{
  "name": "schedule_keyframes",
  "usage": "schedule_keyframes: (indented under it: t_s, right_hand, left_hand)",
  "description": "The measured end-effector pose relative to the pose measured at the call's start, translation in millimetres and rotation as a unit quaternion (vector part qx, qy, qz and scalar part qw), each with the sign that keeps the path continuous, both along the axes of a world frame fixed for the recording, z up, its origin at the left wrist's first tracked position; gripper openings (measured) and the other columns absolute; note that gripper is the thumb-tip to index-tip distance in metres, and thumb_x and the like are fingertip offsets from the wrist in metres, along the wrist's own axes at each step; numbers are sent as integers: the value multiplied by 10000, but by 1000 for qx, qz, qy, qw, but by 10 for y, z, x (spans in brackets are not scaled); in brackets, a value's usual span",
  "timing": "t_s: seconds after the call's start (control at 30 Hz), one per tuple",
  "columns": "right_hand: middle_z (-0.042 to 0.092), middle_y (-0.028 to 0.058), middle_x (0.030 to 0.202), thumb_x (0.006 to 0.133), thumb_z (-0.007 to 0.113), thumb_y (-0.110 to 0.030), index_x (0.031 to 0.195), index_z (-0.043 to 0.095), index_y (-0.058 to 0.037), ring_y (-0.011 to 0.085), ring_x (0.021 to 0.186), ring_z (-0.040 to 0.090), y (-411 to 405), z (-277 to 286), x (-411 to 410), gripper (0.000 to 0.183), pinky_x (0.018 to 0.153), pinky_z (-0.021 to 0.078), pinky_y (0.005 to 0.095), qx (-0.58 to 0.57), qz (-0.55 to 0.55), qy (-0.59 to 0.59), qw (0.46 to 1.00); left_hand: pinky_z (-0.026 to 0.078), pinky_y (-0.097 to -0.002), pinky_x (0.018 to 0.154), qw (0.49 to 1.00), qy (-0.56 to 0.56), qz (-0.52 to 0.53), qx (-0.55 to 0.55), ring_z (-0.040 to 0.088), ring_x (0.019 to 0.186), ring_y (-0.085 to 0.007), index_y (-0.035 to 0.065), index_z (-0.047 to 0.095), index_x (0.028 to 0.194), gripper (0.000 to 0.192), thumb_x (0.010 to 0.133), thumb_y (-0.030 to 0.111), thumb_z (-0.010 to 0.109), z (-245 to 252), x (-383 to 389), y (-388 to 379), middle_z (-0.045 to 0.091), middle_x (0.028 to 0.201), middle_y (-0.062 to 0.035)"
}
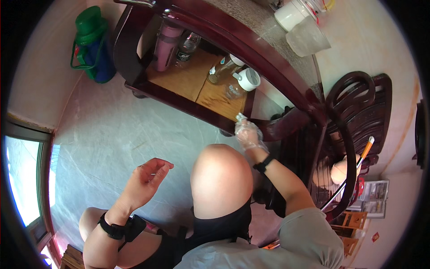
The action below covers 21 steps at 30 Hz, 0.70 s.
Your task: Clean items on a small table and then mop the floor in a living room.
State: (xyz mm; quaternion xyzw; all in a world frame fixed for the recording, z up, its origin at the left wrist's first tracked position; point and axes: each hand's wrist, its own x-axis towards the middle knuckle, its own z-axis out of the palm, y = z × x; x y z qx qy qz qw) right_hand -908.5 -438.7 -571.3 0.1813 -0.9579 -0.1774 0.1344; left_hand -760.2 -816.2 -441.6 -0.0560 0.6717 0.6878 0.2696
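Observation:
My right hand wears a clear plastic glove and grips a small white crumpled cloth or tissue. It is at the right front corner of the lower wooden shelf of a dark red cabinet. My left hand, bare and loosely curled, is over the grey floor with nothing visible in it. On the shelf, toward the back left, stand a pink tumbler and a clear plastic bottle. Nearer my right hand are a glass bottle with a white lid and another clear bottle behind it.
A green and blue thermos flask stands by the left wall. Above the shelf, the stone cabinet top carries a white electric appliance and a translucent plastic tub. A dark carved wooden chair is at right; a stick leans there.

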Motion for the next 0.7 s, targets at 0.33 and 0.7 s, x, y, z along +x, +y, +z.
schedule_keyframes:
  t_s: [0.33,0.7]
  right_hand:
    - [576,78,752,807,520,-164,785,576,-78,257,607,536,-141,1550,488,106,557,410,400,47,-28,53,997]
    - [533,-11,852,750,560,-177,885,604,-147,155,724,517,167,490,573,145,575,385,342,137,48,62,988]
  left_hand:
    - [407,-274,887,999,6,30,14,538,990,-142,-11,558,1023,251,927,203,470,33,68,-50,619,1013,-72]
    - [405,-275,874,1000,-4,-8,-10,534,966,-135,-8,567,1020,272,922,230,477,63,3,60,618,1001,-66]
